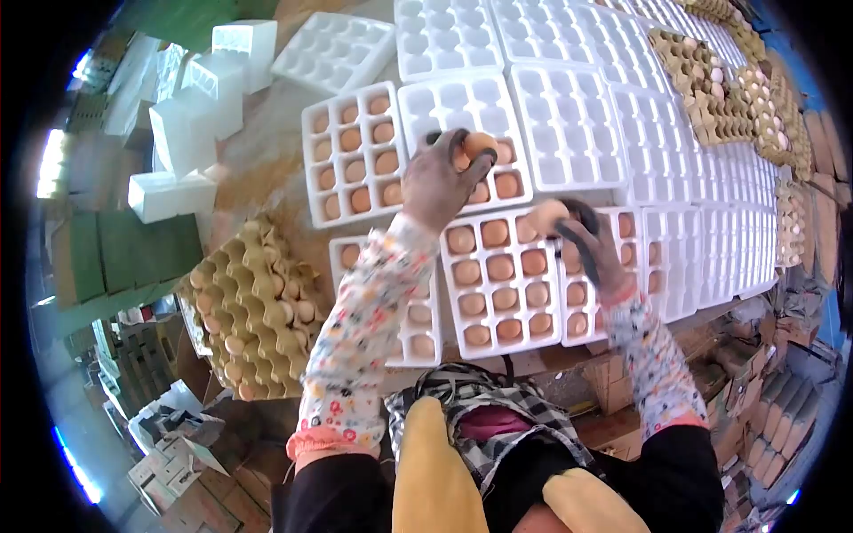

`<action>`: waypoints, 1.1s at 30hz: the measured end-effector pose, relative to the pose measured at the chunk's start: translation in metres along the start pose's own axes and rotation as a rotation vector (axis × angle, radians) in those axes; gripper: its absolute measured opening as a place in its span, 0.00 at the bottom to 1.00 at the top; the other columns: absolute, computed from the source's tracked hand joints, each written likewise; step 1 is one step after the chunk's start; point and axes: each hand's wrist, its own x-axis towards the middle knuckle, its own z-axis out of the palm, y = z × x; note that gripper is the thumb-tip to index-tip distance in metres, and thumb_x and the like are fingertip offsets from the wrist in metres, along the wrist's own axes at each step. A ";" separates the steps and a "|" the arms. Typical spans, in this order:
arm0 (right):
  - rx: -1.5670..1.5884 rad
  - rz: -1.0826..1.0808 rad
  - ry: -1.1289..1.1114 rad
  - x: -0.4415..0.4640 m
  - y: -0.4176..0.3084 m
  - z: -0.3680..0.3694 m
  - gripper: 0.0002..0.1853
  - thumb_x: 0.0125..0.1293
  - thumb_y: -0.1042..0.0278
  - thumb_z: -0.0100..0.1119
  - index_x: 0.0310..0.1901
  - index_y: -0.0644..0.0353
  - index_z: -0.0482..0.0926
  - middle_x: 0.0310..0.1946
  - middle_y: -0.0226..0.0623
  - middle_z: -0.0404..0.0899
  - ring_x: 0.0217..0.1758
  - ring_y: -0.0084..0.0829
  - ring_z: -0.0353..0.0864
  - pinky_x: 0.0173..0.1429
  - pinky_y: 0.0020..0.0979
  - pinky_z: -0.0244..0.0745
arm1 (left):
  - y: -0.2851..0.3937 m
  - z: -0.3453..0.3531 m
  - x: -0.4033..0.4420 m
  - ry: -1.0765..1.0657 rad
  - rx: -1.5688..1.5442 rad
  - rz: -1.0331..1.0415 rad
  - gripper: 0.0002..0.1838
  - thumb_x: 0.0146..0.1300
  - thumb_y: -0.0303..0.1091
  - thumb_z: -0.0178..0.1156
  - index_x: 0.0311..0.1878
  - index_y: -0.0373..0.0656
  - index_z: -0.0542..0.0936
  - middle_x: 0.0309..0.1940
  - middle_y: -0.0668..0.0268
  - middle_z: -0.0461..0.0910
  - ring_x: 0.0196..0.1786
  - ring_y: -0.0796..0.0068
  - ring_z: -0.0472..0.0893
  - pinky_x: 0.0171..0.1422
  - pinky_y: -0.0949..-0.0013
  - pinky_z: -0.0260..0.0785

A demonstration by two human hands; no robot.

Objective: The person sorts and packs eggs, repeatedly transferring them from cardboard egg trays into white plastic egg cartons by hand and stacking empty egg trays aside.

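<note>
My left hand (444,176), in a dark-tipped glove, grips a brown egg (481,145) above a white foam tray (418,105) that is partly filled, with eggs at its near right. My right hand (591,244), gloved too, has its fingers round another brown egg (548,216) over the top edge of a foam tray full of eggs (503,282). Left of my left hand lies another egg-filled foam tray (311,160). Under my right hand is a partly hidden tray (577,336) with eggs in it.
Rows of white foam trays (569,129) without eggs cover the table's far and right parts. A cardboard egg tray stack (253,311) with eggs stands at the left, more cardboard trays (702,98) at the far right. White foam blocks (182,133) stand at the far left.
</note>
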 end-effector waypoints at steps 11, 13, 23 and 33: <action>-1.541 -0.157 -0.541 0.240 -0.046 0.011 0.34 0.57 0.63 0.62 0.67 0.38 0.64 0.71 0.47 0.53 0.57 0.46 0.77 0.61 0.40 0.71 | -0.063 -0.004 0.109 0.089 0.328 0.036 0.21 0.58 0.40 0.61 0.54 0.43 0.77 0.44 0.49 0.78 0.49 0.51 0.78 0.52 0.55 0.71; -1.401 -0.103 -0.367 0.258 -0.041 0.018 0.25 0.59 0.65 0.57 0.61 0.47 0.71 0.62 0.48 0.67 0.55 0.46 0.77 0.59 0.39 0.72 | -0.082 0.009 0.134 0.349 0.089 0.104 0.18 0.58 0.31 0.57 0.53 0.42 0.76 0.41 0.50 0.79 0.46 0.50 0.78 0.54 0.54 0.70; -1.493 -0.387 0.175 0.300 0.053 0.091 0.25 0.68 0.60 0.43 0.67 0.51 0.61 0.68 0.44 0.60 0.70 0.42 0.60 0.72 0.41 0.57 | -0.038 -0.040 -0.070 0.249 0.044 0.196 0.27 0.54 0.30 0.60 0.60 0.39 0.70 0.51 0.47 0.71 0.54 0.45 0.71 0.57 0.53 0.65; -0.522 -0.327 -0.336 0.166 -0.057 0.316 0.24 0.62 0.66 0.61 0.60 0.61 0.73 0.47 0.38 0.80 0.44 0.27 0.78 0.51 0.30 0.74 | -0.032 -0.170 -0.342 0.195 0.048 -0.128 0.20 0.54 0.34 0.63 0.51 0.41 0.76 0.46 0.55 0.76 0.48 0.51 0.75 0.55 0.57 0.67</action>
